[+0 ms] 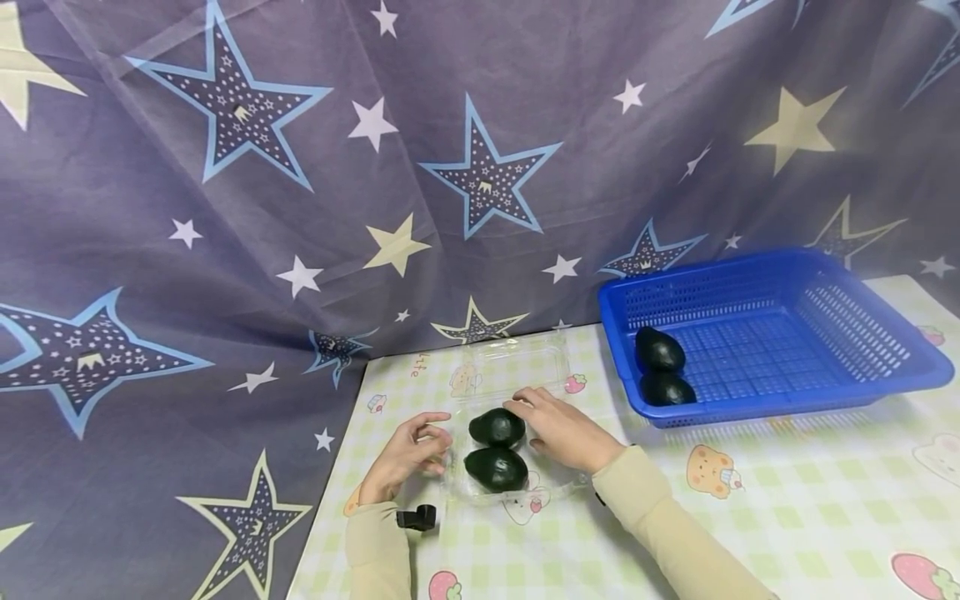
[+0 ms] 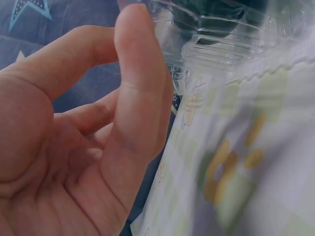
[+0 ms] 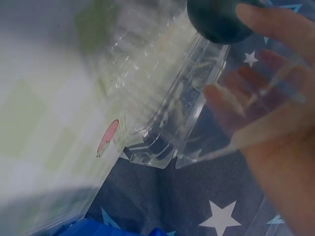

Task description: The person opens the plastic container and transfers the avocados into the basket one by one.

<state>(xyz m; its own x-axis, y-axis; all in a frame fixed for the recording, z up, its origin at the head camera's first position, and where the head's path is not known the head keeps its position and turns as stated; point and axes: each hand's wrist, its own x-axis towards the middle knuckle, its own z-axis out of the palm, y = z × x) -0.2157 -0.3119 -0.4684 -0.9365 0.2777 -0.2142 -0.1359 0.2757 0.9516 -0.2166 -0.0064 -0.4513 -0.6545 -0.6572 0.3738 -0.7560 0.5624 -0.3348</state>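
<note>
A clear plastic clamshell box (image 1: 551, 493) lies on the table with its lid (image 1: 517, 392) folded back. Two dark green avocados, a far one (image 1: 497, 427) and a near one (image 1: 497, 471), sit side by side toward its left end. My right hand (image 1: 566, 433) reaches over the right side, a fingertip touching the far avocado (image 3: 216, 22); its other fingers are apart from the fruit, seen through clear plastic. Beside the box's left edge, my left hand (image 1: 408, 454) holds nothing, fingers loosely bent. Whether it touches the plastic (image 2: 221, 54) is unclear.
A blue perforated basket (image 1: 750, 410) stands at the right, with two more avocados (image 1: 660, 350) at its left end. A checked, cartoon-printed cloth (image 1: 750, 533) covers the table. Behind hangs a dark star-patterned curtain (image 1: 360, 67).
</note>
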